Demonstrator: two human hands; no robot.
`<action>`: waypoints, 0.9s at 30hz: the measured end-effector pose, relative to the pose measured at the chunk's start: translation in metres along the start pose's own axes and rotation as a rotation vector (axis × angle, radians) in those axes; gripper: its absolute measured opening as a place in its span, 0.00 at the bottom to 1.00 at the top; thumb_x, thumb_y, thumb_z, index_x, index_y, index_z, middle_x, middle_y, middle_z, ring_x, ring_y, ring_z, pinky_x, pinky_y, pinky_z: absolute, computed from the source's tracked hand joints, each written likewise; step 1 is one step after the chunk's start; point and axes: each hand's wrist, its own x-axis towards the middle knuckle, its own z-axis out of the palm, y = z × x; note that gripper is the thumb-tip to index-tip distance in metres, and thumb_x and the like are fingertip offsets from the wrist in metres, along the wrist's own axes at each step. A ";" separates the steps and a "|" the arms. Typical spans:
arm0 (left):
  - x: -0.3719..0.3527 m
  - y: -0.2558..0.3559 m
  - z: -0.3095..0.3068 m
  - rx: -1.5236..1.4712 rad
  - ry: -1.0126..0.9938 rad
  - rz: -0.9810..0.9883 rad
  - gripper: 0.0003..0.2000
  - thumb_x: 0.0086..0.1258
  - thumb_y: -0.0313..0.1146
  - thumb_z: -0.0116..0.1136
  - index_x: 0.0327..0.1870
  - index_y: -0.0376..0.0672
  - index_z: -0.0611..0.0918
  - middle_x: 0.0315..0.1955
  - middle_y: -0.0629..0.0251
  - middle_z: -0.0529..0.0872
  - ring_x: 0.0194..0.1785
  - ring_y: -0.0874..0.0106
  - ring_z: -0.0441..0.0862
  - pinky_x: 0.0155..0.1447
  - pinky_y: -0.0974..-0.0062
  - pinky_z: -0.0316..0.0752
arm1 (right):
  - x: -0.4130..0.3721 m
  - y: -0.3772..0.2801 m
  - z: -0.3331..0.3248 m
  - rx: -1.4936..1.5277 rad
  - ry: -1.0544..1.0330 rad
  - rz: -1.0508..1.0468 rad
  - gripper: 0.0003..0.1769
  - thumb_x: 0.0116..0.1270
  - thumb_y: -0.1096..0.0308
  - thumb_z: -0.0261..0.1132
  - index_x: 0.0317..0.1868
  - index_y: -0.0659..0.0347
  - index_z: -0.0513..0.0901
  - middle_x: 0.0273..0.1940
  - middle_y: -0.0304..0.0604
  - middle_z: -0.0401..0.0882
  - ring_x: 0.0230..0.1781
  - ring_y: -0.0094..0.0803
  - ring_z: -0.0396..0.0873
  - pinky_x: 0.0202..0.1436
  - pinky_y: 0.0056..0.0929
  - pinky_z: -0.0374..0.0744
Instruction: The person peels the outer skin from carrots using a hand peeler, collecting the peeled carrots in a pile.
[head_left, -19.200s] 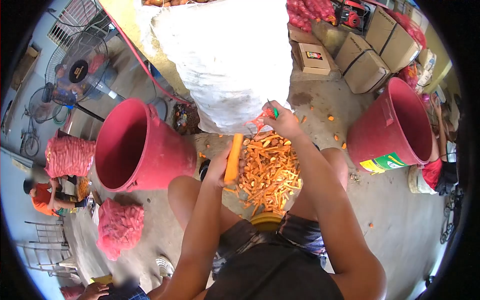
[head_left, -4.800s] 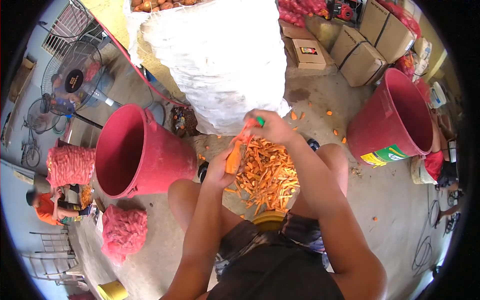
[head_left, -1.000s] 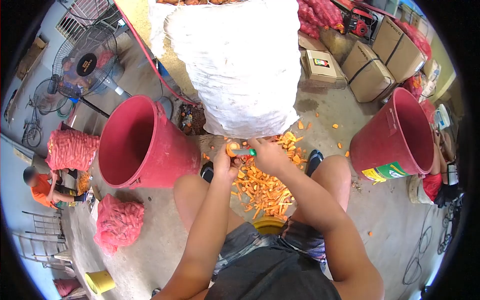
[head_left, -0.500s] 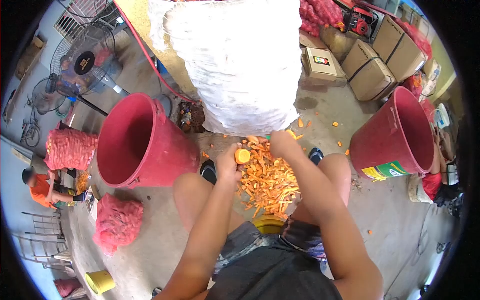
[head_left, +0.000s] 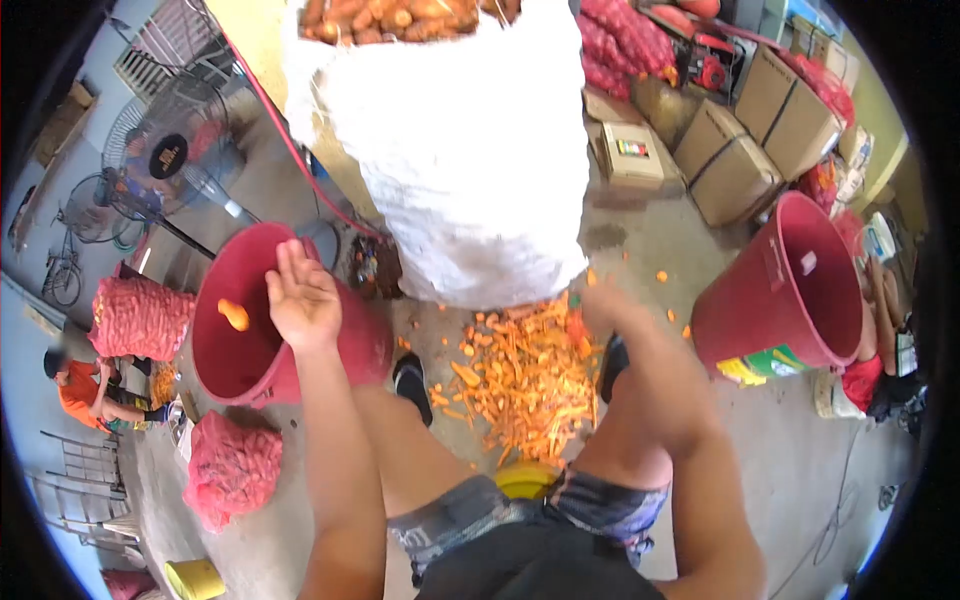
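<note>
My left hand (head_left: 304, 298) is raised over the near rim of the left red bin (head_left: 350, 335), palm up with fingers stretched out, holding nothing. An orange carrot piece (head_left: 234, 315) hangs in the air over that bin's mouth, left of my hand. My right hand (head_left: 602, 303) is blurred near the bottom of the large white sack (head_left: 470, 190); whatever it holds is hard to make out. Below it, orange peelings and scraps (head_left: 530, 385) lie heaped on the floor between my feet. Whole carrots (head_left: 400, 18) show in the sack's open top.
Another red bin (head_left: 765, 300) stands at the right. Cardboard boxes (head_left: 725, 165) lie behind it. At left are filled red net sacks (head_left: 232, 465), a fan (head_left: 167, 155) and a seated person in orange (head_left: 80, 390). A yellow bucket (head_left: 195, 578) is at lower left.
My left hand has moved left from the pile to the bin, opened and let go of the orange piece. My right hand has shifted slightly right and down. The view has tilted up, showing the sack's top.
</note>
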 end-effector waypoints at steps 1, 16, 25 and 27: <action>0.010 -0.002 0.005 0.242 -0.078 -0.071 0.23 0.88 0.50 0.46 0.70 0.43 0.78 0.60 0.60 0.88 0.46 0.65 0.87 0.48 0.68 0.84 | -0.009 -0.008 -0.015 -0.016 -0.065 -0.092 0.23 0.66 0.75 0.62 0.60 0.50 0.86 0.47 0.57 0.89 0.52 0.56 0.87 0.56 0.51 0.83; 0.028 -0.150 0.111 1.769 -0.579 0.025 0.13 0.74 0.29 0.68 0.57 0.40 0.88 0.50 0.64 0.92 0.54 0.75 0.86 0.61 0.73 0.77 | -0.030 -0.004 -0.046 0.267 0.312 -0.062 0.14 0.72 0.66 0.68 0.56 0.53 0.86 0.44 0.59 0.89 0.44 0.62 0.86 0.50 0.55 0.82; 0.210 -0.138 0.234 1.957 -0.463 1.055 0.09 0.67 0.32 0.65 0.44 0.44 0.92 0.46 0.54 0.91 0.57 0.53 0.84 0.66 0.59 0.78 | -0.014 -0.016 -0.042 0.334 0.231 -0.181 0.16 0.71 0.66 0.67 0.58 0.51 0.87 0.46 0.56 0.89 0.49 0.56 0.87 0.52 0.51 0.83; 0.251 -0.128 0.241 2.038 -0.379 1.060 0.09 0.68 0.32 0.64 0.45 0.44 0.92 0.46 0.53 0.91 0.58 0.53 0.84 0.67 0.58 0.77 | -0.013 -0.022 -0.051 0.393 0.237 -0.191 0.17 0.71 0.66 0.67 0.59 0.51 0.86 0.46 0.57 0.89 0.49 0.56 0.87 0.53 0.51 0.83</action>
